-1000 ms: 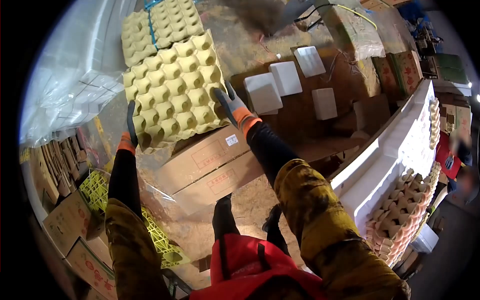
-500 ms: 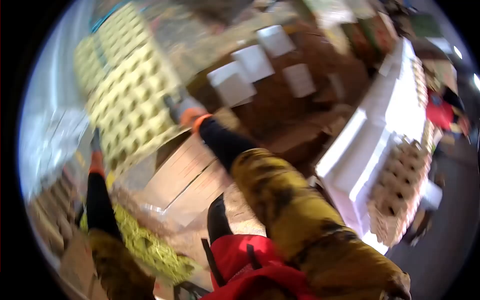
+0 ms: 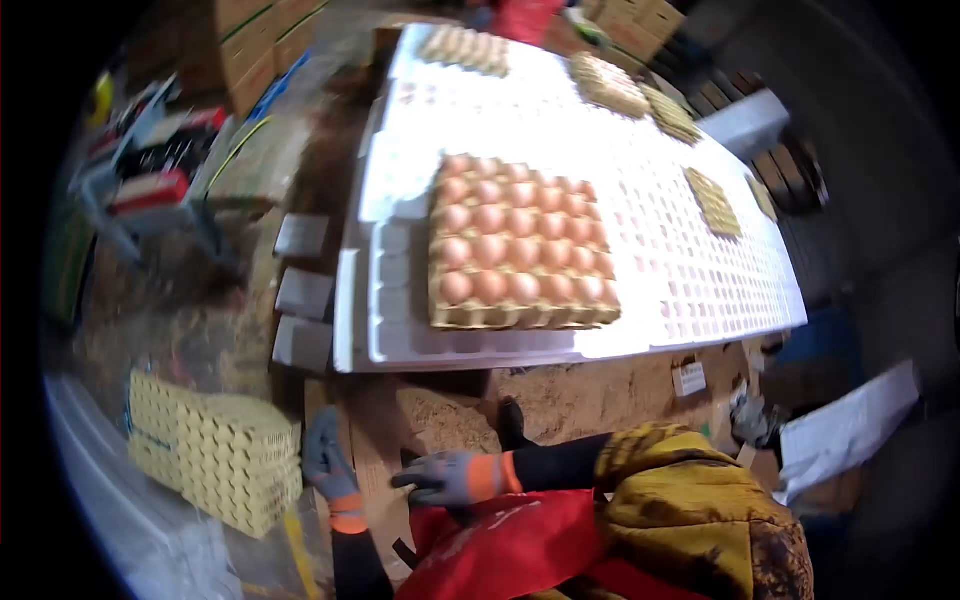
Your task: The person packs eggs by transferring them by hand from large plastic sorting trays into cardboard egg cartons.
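My left hand [image 3: 328,462], in a grey glove with an orange cuff, is just right of a stack of pale yellow egg trays [image 3: 212,452]. Its fingers stretch upward and hold nothing. My right hand [image 3: 452,478], gloved the same way, is in front of my red apron [image 3: 510,550]. Its fingers point left, somewhat apart, with nothing in them. Beyond my hands, a tray of brown eggs [image 3: 522,240] rests near the front edge of a white table [image 3: 470,352] with a dimpled surface. Below my hands lies a cardboard box [image 3: 378,490], partly hidden.
More egg trays [image 3: 608,84] lie farther back on the table. A person in red [image 3: 525,18] is at the far end. White flaps [image 3: 302,292] hang at the table's left. A stool [image 3: 150,190] with things on it stands at left, and a white board [image 3: 845,430] at right.
My view has swung right and up to the table with the eggs. Both hands, earlier spread at either side of the yellow tray stack, are now apart from it and closer together.
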Available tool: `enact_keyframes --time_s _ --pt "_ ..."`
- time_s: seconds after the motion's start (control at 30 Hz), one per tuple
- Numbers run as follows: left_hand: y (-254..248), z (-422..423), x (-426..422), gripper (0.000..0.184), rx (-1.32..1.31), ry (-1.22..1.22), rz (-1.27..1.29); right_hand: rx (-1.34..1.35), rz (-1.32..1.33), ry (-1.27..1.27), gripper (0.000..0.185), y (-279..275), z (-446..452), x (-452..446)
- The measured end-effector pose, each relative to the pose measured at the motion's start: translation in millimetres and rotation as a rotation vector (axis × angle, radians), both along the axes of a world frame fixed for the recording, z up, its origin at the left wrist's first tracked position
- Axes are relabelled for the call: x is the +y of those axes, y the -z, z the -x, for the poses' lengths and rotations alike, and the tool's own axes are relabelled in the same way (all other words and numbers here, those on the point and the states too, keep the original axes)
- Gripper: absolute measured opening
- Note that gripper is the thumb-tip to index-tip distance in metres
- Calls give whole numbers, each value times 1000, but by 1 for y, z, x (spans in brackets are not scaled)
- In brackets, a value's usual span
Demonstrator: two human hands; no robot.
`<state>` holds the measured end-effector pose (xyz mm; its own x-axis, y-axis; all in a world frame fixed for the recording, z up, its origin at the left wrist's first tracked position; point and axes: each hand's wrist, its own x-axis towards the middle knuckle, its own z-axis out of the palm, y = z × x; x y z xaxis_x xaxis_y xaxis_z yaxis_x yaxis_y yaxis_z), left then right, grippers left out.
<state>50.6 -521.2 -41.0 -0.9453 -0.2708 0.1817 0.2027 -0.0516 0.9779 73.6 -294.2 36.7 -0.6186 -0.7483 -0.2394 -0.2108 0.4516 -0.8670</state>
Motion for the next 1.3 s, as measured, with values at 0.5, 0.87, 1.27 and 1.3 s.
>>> enact_keyframes --time_s 0.5,0.87,1.27,1.3 --pt "-200 54 307 63 492 368 1215 269 60 910 40 -107 -34 349" --pt "-191 116 351 43 389 626 1334 786 -215 611 43 -91 83 327" --pt "-226 151 349 35 302 611 1038 277 190 806 41 -124 113 357" --pt "-220 151 359 37 330 631 1337 371 -119 735 49 -138 116 347"
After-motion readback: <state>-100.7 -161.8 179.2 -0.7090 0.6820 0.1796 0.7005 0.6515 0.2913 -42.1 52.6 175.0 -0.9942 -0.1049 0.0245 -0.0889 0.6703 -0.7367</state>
